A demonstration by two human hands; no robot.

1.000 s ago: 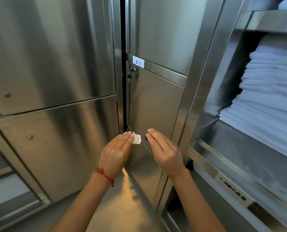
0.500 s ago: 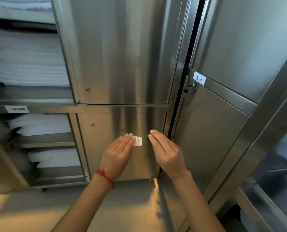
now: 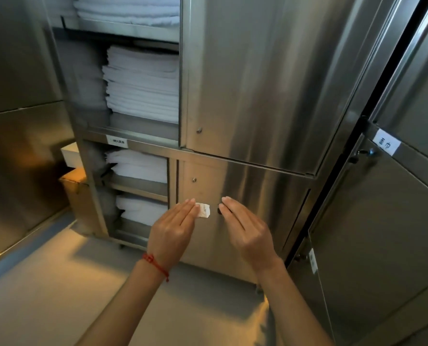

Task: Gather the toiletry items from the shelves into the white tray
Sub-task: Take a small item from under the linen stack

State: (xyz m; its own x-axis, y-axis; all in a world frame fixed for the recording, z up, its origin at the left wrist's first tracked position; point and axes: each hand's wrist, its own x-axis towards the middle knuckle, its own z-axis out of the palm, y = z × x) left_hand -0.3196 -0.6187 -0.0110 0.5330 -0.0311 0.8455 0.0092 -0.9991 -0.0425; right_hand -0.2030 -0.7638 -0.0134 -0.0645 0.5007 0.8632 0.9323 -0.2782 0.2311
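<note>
Stainless-steel cabinet doors [image 3: 257, 83] fill most of the view, with open steel shelves [image 3: 138, 186] to their left holding stacks of folded white towels [image 3: 143, 83]. Both hands are raised in front of the lower door. The left hand [image 3: 173, 233], with a red string bracelet [image 3: 155, 264] at its wrist, pinches a small white paper sachet [image 3: 204, 211] at its fingertips. The right hand [image 3: 245, 231] is just beside it, apart from the sachet, its fingers straight and close together; something small and dark sits at its thumb tip, too small to identify. A white label with black characters [image 3: 385, 145] is stuck on the neighbouring cabinet at right.
</note>
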